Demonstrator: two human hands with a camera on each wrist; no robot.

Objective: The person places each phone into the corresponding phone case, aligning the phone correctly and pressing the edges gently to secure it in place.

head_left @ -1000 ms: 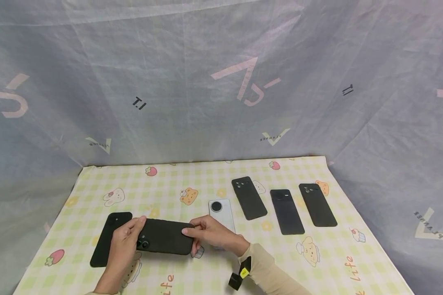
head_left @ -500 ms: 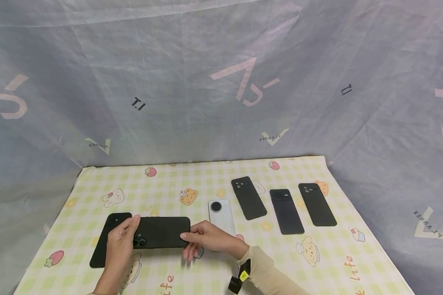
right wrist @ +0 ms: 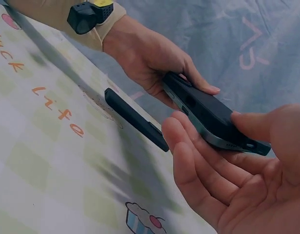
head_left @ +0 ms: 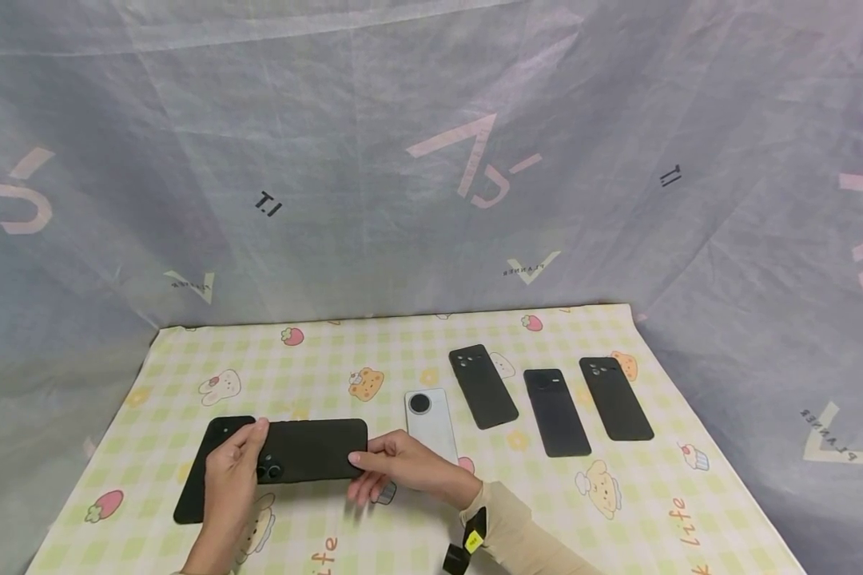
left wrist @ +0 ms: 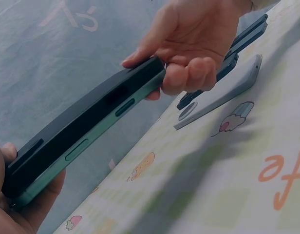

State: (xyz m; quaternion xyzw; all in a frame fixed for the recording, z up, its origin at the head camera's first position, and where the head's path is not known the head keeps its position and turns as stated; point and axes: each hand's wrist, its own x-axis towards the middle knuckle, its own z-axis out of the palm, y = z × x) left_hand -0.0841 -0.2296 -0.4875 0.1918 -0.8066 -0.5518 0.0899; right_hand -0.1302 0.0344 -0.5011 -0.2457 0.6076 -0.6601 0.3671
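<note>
Both hands hold up a phone (left wrist: 99,134) with a black phone case (head_left: 316,449) over its back. Near the camera end, my left hand (head_left: 230,471) grips it, thumb on the upper edge. My right hand (head_left: 413,465) pinches the opposite end, thumb on the case and fingers beneath. In the left wrist view the phone's green side with its buttons shows below the case wall. The right wrist view shows the phone's bottom end, also uncovered along the side. The phone's screen faces away from the head camera.
A black phone or case (head_left: 204,479) lies partly behind my left hand. Right of centre is a white phone (head_left: 431,423), partly behind my right hand. Farther right lie a black case (head_left: 485,389), a dark phone (head_left: 557,415) and another black case (head_left: 616,401) on the checked tablecloth (head_left: 259,367).
The phone and case have shifted slightly left and levelled out. My right hand's fingers have moved a little left with them, and both hands keep their hold.
</note>
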